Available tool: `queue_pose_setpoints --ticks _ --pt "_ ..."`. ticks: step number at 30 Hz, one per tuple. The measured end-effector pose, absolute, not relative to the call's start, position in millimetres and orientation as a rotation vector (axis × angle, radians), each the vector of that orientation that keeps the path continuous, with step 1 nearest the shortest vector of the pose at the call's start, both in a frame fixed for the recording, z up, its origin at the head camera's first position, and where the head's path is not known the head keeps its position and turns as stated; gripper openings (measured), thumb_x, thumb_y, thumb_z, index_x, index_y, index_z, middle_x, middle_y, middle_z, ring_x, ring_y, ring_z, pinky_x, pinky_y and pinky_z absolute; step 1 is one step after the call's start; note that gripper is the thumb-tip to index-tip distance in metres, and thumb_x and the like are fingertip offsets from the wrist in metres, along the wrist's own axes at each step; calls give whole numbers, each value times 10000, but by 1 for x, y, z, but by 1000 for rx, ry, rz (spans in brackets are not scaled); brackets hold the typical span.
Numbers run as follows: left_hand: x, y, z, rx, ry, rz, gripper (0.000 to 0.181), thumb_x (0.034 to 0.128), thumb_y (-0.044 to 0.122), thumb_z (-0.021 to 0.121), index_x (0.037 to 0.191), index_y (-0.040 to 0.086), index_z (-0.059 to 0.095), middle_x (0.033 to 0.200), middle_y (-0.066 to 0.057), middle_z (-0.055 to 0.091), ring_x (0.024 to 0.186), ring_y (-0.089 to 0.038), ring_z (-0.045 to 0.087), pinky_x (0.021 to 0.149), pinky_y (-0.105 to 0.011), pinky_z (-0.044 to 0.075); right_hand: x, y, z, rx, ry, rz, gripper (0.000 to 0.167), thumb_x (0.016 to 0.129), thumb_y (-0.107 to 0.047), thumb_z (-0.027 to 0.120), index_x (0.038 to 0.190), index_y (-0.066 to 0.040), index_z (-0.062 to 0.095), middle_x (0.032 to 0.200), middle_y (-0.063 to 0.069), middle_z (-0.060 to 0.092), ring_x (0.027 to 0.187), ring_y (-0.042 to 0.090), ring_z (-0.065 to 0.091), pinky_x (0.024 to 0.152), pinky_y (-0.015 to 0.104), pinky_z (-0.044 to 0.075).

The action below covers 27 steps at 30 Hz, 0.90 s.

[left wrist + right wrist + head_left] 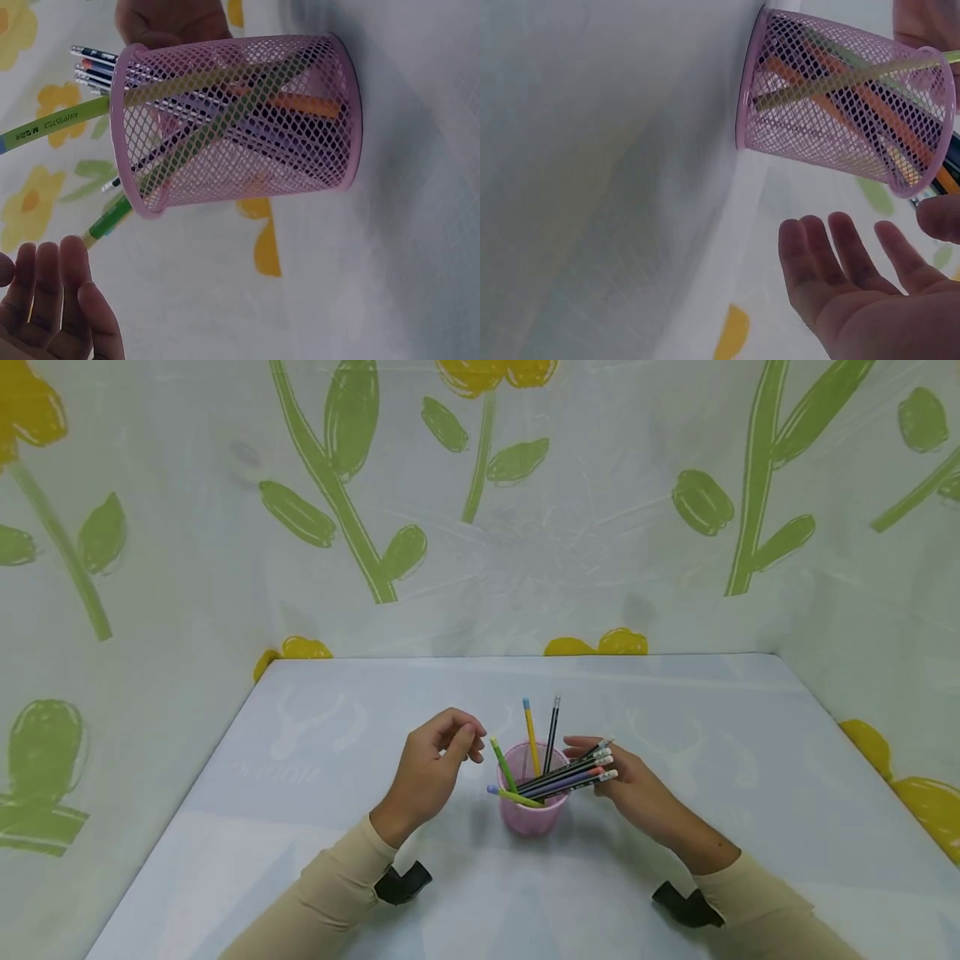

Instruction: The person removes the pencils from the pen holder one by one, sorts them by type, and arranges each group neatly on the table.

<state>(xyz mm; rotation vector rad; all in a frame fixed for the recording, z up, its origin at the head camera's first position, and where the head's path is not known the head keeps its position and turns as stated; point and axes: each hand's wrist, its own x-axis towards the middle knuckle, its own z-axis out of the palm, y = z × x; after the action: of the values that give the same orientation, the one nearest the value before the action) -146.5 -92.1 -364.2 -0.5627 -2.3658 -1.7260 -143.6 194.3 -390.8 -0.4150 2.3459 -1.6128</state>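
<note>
A pink mesh pencil cup (531, 820) stands upright on the table, holding several pencils. A bundle of dark pencils (566, 779) leans over its right rim. Yellow (532, 731) and black (553, 722) pencils rise at the back; a green pencil (503, 764) and a yellow-green pencil (521, 798) lean left. Left of the cup is my left hand (431, 768), fingers loosely bent, holding nothing, close to the green pencil's end. My right hand (637, 789) is on the right, beside the pencil ends. In the right wrist view its fingers (845, 244) are spread, apart from the cup.
The cup stands on a pale table (300, 827) with faint printed patterns. Behind and beside it hangs a whitish cloth (600, 527) with green stems and yellow flowers. Black straps (402, 883) sit at both wrists, below beige sleeves (330, 885).
</note>
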Motion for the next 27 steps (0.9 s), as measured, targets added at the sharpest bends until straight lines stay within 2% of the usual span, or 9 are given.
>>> queue_pose_setpoints --ticks 7,10,14,17,20,22,25,27 --pt "-143 -89 -368 -585 -2375 -1766 175 1054 160 495 998 101 649 885 -71 647 757 -166 657 767 -343 573 -141 192 -398 -421 2170 -1650 738 829 84 437 1533 -128 377 1573 179 388 1340 381 491 897 404 449" --pt "-143 -90 -370 -611 -2396 -1750 184 1056 179 497 1003 98 654 879 -69 642 743 -153 652 728 -323 555 -139 191 -402 -489 2082 -1661 805 822 84 454 1575 -142 283 1620 188 287 1391 435 431 999 463 444" --pt "-143 -90 -372 -642 -2407 -1738 196 1057 189 498 1004 87 656 882 -76 645 730 -149 647 691 -287 536 -136 191 -404 -598 2032 -1672 818 869 64 490 1601 -139 186 1644 221 193 1420 502 352 1111 524 394" --pt "-144 -90 -374 -627 -2421 -1728 192 1056 181 499 1002 89 659 880 -85 647 725 -156 647 679 -291 529 -135 191 -403 -627 2042 -1670 781 920 27 518 1602 -136 172 1636 237 203 1406 520 363 1101 471 427" --pt "-147 -90 -379 -577 -2469 -1718 171 1051 159 499 1023 94 655 886 -103 642 744 -159 648 676 -297 520 -134 192 -402 -608 2077 -1662 746 948 -10 555 1593 -149 207 1616 219 274 1393 445 428 1080 351 456" --pt "-149 -90 -385 -543 -2514 -1724 161 1045 127 489 1057 84 644 912 -112 642 781 -160 650 701 -314 529 -134 192 -401 -593 2106 -1662 731 951 -29 588 1583 -150 240 1588 209 339 1366 323 493 1048 268 463" --pt "-153 -89 -392 -522 -2601 -1726 189 1017 66 464 1141 98 602 1006 -114 645 877 -163 653 780 -333 542 -136 194 -399 -589 2155 -1658 720 942 -15 604 1568 -159 280 1563 207 384 1293 101 549 1008 214 472" --pt "-155 -90 -394 -552 -2671 -1724 281 980 30 443 1226 104 558 1096 -99 638 975 -191 650 845 -357 529 -138 196 -398 -594 2178 -1668 701 931 29 568 1554 -152 305 1551 223 392 1230 35 577 974 238 498"
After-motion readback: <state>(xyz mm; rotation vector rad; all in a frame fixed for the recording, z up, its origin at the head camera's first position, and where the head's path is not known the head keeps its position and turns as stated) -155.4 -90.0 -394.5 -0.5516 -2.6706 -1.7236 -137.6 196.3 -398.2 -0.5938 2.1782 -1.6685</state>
